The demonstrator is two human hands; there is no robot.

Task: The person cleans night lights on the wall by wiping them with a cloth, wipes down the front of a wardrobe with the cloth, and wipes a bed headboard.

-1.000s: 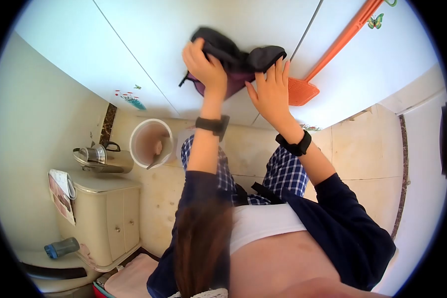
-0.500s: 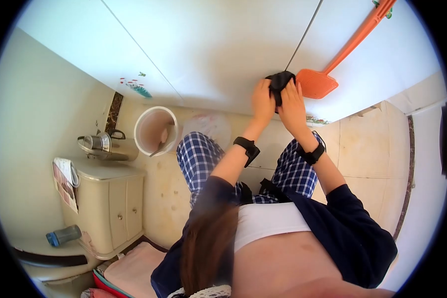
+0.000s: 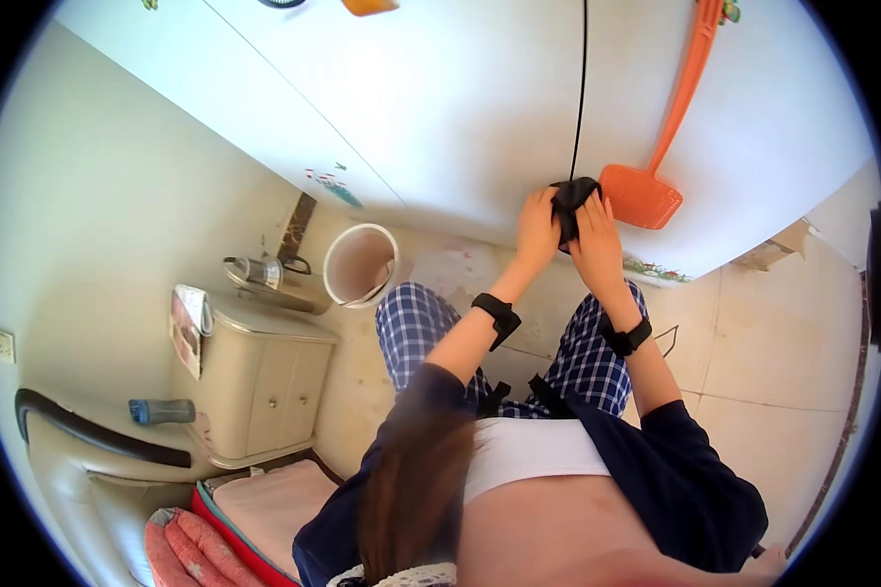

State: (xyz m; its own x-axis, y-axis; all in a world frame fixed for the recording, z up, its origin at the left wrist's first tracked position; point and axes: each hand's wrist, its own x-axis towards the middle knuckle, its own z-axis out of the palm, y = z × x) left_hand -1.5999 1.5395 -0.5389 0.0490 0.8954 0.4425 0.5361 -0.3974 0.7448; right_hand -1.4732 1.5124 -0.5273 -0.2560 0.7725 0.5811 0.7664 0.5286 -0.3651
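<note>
Both my hands are out in front of me, above my knees and close to the white cabinet front. Between them is a small bunched piece of black fabric (image 3: pixel 575 200); its exact kind does not show. My left hand (image 3: pixel 537 233) has its fingers closed on the left side of the fabric. My right hand (image 3: pixel 595 241) grips it from the right, with the fingers pressed along its surface. Just right of the fabric, an orange fly swatter (image 3: pixel 644 196) hangs against the white doors (image 3: pixel 460 108). Each wrist wears a black band.
A white bucket (image 3: pixel 361 265) stands on the tiled floor left of my knees. Farther left are a beige cabinet (image 3: pixel 255 382), a metal kettle (image 3: pixel 260 270) and a blue-grey bottle (image 3: pixel 162 411). A pink cushion (image 3: pixel 274 509) lies at lower left.
My view has shifted, so the room's left side and the upper doors show more. My hands still hold the black fabric together, with only slight finger movement.
</note>
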